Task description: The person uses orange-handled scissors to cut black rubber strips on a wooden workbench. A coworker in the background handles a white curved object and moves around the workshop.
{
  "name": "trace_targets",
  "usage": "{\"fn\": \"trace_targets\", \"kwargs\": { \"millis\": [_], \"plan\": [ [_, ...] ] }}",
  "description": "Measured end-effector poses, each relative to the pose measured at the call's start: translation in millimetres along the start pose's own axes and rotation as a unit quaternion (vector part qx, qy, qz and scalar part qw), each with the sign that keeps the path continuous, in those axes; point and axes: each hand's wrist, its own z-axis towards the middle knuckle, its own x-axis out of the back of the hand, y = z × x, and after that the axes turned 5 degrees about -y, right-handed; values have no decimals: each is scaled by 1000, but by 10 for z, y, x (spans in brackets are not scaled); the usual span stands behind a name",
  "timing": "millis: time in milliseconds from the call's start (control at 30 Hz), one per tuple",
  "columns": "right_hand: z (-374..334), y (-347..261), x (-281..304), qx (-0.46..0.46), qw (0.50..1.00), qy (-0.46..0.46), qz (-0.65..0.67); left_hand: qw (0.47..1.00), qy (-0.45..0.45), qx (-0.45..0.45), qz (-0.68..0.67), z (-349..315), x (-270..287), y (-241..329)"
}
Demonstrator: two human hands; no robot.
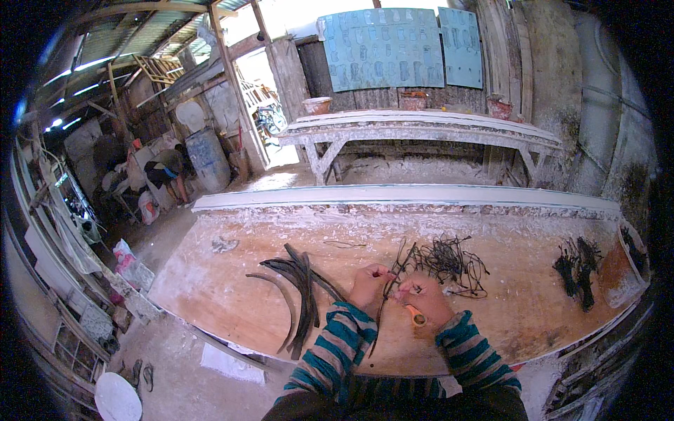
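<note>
My left hand [371, 284] is closed in a pinch on a thin dark strip [381, 316], which runs down toward the table's near edge. Close beside it, my right hand [427, 300] is closed too, its fingertips at the same strip. An orange ring handle [418, 318], apparently of scissors, shows under the right palm; its blades are hidden. Just beyond the hands lies a tangle of thin black knotted cords [453, 263]. Left of my left hand, a loose bundle of long dark rubber-like strips [303, 302] lies on the table.
The wooden table [210, 298] has a white-crusted raised far edge [407, 195]. Bundles of black cord [581, 274] lie at its right end beside a brown tub [620, 270]. Beyond stands a white bench [421, 126] with pots. A person [167, 170] bends over at the far left.
</note>
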Motion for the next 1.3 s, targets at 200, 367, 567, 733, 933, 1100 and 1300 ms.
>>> {"fn": "trace_targets", "kwargs": {
  "millis": [200,367,567,733,933,1100,1300],
  "plan": [
    [60,77,63,7,989,144,-18,982,-188,6,24,-43,-1,17],
    [96,235,253,70,947,251,-186,936,-350,17,9,-111,-86,42],
    [131,77,322,35,941,281,-184,938,-341,21,-62,-229,-276,91],
    [106,204,339,28,939,276,-204,965,-259,32,12,-175,-192,167],
    [92,2,300,35,950,232,-204,1000,-15,-20,-4,-48,-31,111],
    [26,-70,176,124,980,-7,-152,986,130,-103,23,87,84,-6],
    [-36,-78,-156,63,986,-136,-70,987,135,-92,-12,134,100,-132]
  ]
}}
